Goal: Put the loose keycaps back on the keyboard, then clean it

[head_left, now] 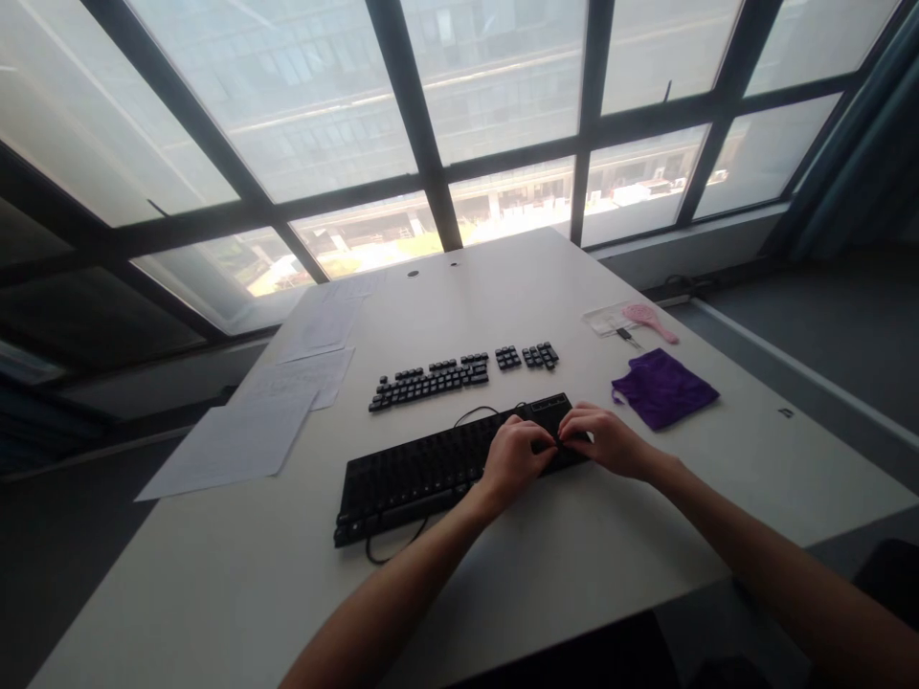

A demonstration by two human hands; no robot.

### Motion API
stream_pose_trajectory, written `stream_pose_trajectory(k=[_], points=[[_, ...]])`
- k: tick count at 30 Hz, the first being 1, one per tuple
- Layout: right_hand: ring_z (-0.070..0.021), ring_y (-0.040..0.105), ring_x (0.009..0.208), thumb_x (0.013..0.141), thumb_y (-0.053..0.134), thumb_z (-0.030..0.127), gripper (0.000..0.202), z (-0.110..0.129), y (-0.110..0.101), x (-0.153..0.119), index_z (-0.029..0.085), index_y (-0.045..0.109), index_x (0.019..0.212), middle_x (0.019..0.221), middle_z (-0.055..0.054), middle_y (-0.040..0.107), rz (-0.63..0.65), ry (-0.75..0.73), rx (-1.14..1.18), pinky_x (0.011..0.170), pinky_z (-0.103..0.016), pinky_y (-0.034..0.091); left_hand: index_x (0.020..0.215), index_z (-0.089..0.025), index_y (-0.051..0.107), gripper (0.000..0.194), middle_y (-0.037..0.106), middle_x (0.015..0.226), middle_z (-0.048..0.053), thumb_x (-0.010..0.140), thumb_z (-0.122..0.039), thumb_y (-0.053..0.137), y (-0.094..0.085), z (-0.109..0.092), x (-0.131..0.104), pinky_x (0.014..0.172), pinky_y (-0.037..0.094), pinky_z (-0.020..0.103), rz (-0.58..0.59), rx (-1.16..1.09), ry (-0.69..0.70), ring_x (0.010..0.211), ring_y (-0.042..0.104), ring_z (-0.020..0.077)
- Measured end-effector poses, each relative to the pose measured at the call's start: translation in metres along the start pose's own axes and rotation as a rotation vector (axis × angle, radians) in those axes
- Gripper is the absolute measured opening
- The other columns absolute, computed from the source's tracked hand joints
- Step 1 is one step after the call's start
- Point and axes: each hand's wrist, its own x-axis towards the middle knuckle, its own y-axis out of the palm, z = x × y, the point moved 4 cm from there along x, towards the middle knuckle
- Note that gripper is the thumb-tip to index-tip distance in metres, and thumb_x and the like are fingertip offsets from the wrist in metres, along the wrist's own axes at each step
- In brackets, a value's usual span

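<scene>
Keyboard (416, 471), lying on the desk (503, 603); its 3 o'clock end is partly covered by the left hand (511, 459) and right hand (603, 438), fingertips curled close together, their grip on anything indeterminable. Cable (380, 558) at 7 o'clock, partly hidden. Loose keycaps (431, 385) at 12, legends unreadable; purple pouch (666, 388) at 2; papers (236, 440) at 9, print illegible.

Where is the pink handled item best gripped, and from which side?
Probably by its slim handle, with the right hand coming from the right: the handle points right and toward the person, away from the pale packet by the broad end. The purple pouch lies nearer.
</scene>
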Motion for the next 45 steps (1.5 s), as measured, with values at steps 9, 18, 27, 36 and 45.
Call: stream_pose_trajectory(k=[9,18,27,36,45], points=[[-0.0221,0.061,0.093,0.088,0.066,0.009,0.016,0.002,0.002,0.001,0.023,0.074,0.087,0.092,-0.004,0.074,0.064,-0.049,-0.061,0.084,-0.035,0.051,0.081,-0.024,0.079,0.008,0.078,0.091,0.0,0.079,-0.016,0.078,0.002,-0.004,-0.004,0.082,0.048,0.035,-0.035,0.069,0.052,0.085,0.06,0.0204],[-0.0218,0.063,0.089,0.086,0.072,0.018,0.009,-0.003,0.004,0.007,0.022,0.074,0.078,0.083,-0.004,0.072,0.109,0.12,-0.046,0.082,-0.033,0.049,0.081,-0.023,0.08,0.009,0.076,0.09,0.003,0.086,-0.021,0.073,0.003,-0.006,0.007,0.087,0.046,0.037,0.088,0.143,0.053,0.086,0.06,0.0213],[-0.0217,0.061,0.088,0.082,0.074,0.017,0.007,-0.007,0.006,0.005,0.022,0.074,0.077,0.083,-0.003,0.07,0.091,0.21,-0.038,0.083,-0.034,0.047,0.083,-0.022,0.078,0.006,0.077,0.086,0.002,0.081,-0.017,0.075,0.004,-0.003,0.005,0.086,0.046,0.036,0.12,0.069,0.009,0.081,0.063,0.0203],[-0.0218,0.06,0.088,0.083,0.074,0.017,0.007,-0.007,0.007,0.003,0.022,0.074,0.077,0.084,-0.004,0.069,0.072,0.217,-0.05,0.084,-0.035,0.047,0.074,-0.023,0.076,0.012,0.078,0.086,0.0,0.075,-0.011,0.08,0.004,0.0,0.003,0.087,0.048,0.034,-0.006,-0.107,-0.03,0.083,0.069,0.0188],[-0.0214,0.06,0.088,0.084,0.073,0.018,0.007,-0.006,0.007,0.002,0.021,0.074,0.078,0.085,-0.004,0.068,0.064,0.21,-0.049,0.083,-0.034,0.047,0.077,-0.022,0.078,0.007,0.078,0.089,0.001,0.078,-0.016,0.079,0.005,0.001,-0.004,0.083,0.049,0.034,-0.024,-0.092,0.008,0.083,0.067,0.019]])
